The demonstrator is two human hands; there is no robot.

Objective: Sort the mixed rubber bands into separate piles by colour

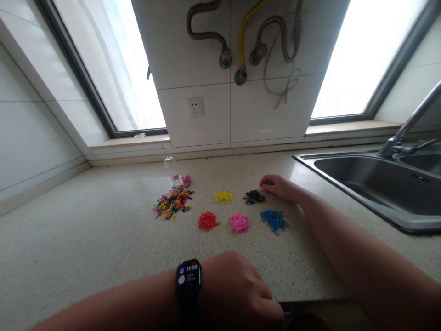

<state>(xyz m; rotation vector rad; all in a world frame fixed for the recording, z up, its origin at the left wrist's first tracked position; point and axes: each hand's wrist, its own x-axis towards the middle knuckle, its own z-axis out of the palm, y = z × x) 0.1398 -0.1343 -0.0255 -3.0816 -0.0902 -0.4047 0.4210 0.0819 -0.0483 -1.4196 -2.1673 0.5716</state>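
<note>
My right hand (277, 186) is at the right edge of a small pile of black rubber bands (254, 197). Its fingers are curled together, and whatever they may hold is hidden. Close to the counter's front edge, my left hand (237, 287) is closed with its back upward and a black watch (188, 279) on the wrist; nothing shows in it. Between the hands are piles of yellow bands (223, 197), red bands (208, 221), pink bands (239, 223) and blue bands (274, 220). A larger heap of mixed-colour bands (172, 202) spreads out at the left.
Behind the mixed heap are a clear plastic container (170, 168) and a pink round object (186, 179). A steel sink (361, 184) with a faucet (396, 142) is set into the counter (113, 239) at right. Hoses and a socket (195, 107) are on the tiled wall.
</note>
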